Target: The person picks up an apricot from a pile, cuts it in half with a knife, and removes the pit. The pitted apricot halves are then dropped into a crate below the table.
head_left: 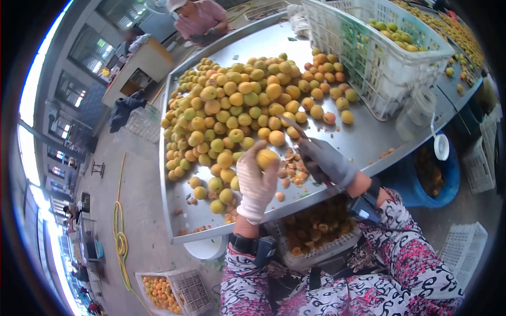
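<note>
My left hand [254,181], in a pale glove, has its fingers closed round a yellow apricot [267,159]. In my grey-gloved right hand [328,162] is a knife [293,126], its thin blade pointing up and left above the fruit. A small gap separates the blade from the held apricot. Between the hands, a heap of brown pits [293,169] lies on the metal table [363,142]. Beyond them spreads a large pile of yellow-green and orange apricots [232,100].
A white crate [390,68] of greener fruit and a clear jar [416,113] stand at right. Cut fruit fills a crate [316,229] below the table edge. A blue bucket [448,179] is at right. Across the table is another person [200,21].
</note>
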`<act>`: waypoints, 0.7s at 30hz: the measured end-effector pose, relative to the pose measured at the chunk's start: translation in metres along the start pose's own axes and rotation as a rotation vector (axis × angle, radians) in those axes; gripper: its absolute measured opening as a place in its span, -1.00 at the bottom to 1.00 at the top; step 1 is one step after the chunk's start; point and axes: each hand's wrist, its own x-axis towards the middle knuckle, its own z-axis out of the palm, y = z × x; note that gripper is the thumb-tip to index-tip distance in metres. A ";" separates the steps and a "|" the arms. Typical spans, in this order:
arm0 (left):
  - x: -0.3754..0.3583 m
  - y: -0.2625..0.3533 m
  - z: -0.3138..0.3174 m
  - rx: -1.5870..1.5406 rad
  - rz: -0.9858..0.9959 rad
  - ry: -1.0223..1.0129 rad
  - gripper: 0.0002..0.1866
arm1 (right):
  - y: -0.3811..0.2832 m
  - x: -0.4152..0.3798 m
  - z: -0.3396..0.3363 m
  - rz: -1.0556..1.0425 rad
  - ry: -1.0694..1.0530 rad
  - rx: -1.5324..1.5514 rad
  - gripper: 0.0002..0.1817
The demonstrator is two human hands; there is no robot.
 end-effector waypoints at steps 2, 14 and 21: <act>0.000 0.018 0.012 0.344 0.494 0.002 -0.43 | -0.002 0.008 0.006 0.040 0.090 -0.180 -0.51; 0.000 0.025 0.026 0.466 0.453 -0.080 -0.36 | 0.014 0.005 0.010 -0.127 0.050 -0.041 -0.49; -0.004 0.014 0.051 0.273 0.458 0.110 -0.52 | 0.032 0.024 0.011 -0.328 0.296 -0.065 -0.52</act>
